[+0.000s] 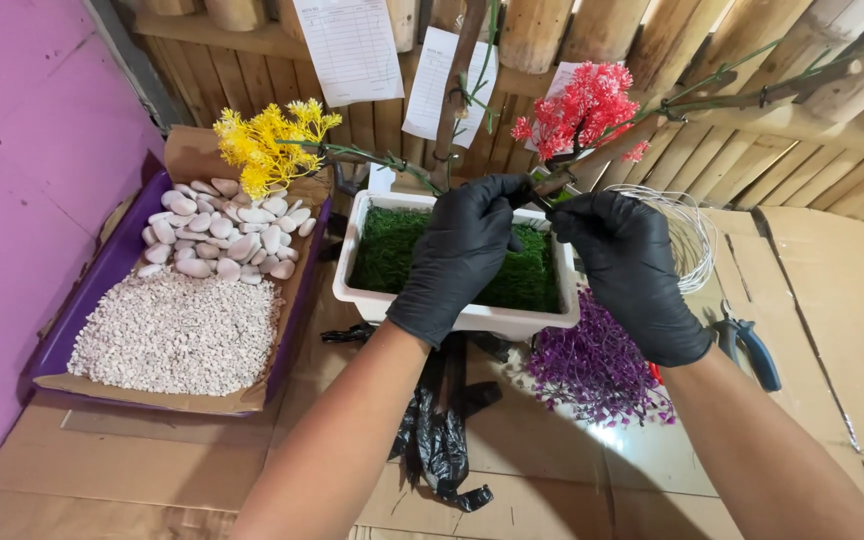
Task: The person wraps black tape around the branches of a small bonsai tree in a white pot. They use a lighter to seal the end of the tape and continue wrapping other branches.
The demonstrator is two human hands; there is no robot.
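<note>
From the head camera, what the fingertips pinch is hard to make out: a thin dark piece, perhaps wire, sits where the two gloves meet, mostly hidden. The left hand [462,250] and right hand [627,270], both in black gloves, are close together with fingers curled at the base of a branch [607,150] carrying a red flower cluster [582,110]. They hover above the white planter [452,315] of green moss [392,250]. The trunk [457,90] runs out of the top edge. A wire coil [687,235] lies just behind the right hand.
</note>
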